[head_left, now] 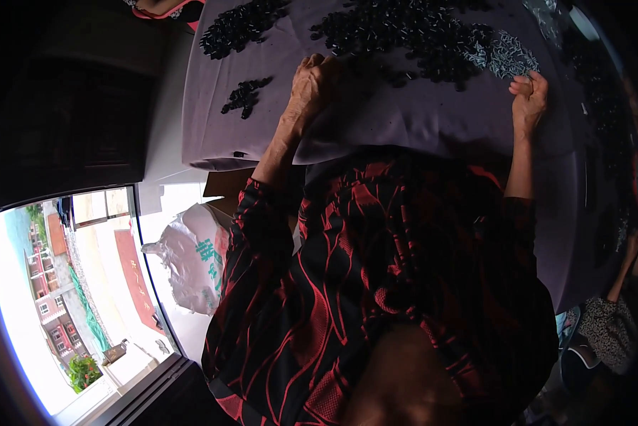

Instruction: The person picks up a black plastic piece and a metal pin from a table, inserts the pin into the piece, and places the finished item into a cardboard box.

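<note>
The left hand [310,84] lay curled, knuckles up, on the purple cloth [418,121], fingers tucked under; whether it gripped anything could not be told. The right hand [529,96] had its fingertips pressed together, seemingly pinching a small piece, too tiny to be sure. Just beyond that hand lay a pale grey heap of small pieces [504,55], and touching its far-left side, the big spread of small black pieces [404,32]. Two smaller black clusters sat off the left hand's outer side, one near [244,96], one farther up [237,27]. It read as sorting or assembling, mid-pick; the next move would call for a fine pinch on a single piece without scattering the heap. Below the left forearm, well apart, a crumpled white plastic bag [187,266] with green print lay beside a brown cardboard flap [226,183].
</note>
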The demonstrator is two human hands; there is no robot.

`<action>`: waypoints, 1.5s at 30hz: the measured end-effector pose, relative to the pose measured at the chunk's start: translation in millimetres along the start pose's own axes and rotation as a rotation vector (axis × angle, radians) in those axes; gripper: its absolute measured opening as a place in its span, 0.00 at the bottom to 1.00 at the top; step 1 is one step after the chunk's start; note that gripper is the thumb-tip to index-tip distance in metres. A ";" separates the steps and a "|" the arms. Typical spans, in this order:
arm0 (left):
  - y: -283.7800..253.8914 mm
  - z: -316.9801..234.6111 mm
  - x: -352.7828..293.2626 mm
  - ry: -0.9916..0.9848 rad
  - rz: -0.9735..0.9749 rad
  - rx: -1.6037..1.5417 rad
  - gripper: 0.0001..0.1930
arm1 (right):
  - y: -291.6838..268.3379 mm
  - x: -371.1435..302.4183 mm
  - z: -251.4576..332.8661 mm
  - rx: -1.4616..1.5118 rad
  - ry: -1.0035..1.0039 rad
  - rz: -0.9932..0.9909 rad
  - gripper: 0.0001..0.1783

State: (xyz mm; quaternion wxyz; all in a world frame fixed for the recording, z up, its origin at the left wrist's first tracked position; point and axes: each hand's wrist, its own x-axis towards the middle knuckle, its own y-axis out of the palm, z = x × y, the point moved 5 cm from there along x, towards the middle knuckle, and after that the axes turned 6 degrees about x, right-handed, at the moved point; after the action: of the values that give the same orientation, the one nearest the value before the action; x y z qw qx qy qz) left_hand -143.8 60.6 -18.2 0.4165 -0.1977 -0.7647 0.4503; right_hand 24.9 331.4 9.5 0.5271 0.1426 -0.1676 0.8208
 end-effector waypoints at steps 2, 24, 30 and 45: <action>-0.2 1.8 -1.1 -0.007 -0.051 -0.017 0.05 | 0.2 0.7 0.1 0.031 0.010 0.004 0.09; -19.0 -54.9 -26.3 -0.441 -0.013 -1.627 0.04 | 100.1 -82.6 60.1 0.870 0.098 0.706 0.05; -19.3 -67.9 -26.5 -0.505 0.031 -1.615 0.04 | 113.6 -94.7 64.1 1.063 0.387 0.889 0.04; -28.2 -91.2 -15.8 -0.143 -0.042 -0.791 0.08 | 93.6 -103.9 51.7 0.895 0.427 0.954 0.04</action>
State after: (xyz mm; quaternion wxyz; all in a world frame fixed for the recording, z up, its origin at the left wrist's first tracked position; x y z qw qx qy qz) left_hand -58.4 83.2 21.2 0.2630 -0.2952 -0.9099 0.1253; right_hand -15.7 188.1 1.8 0.0197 0.0925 0.2507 0.9634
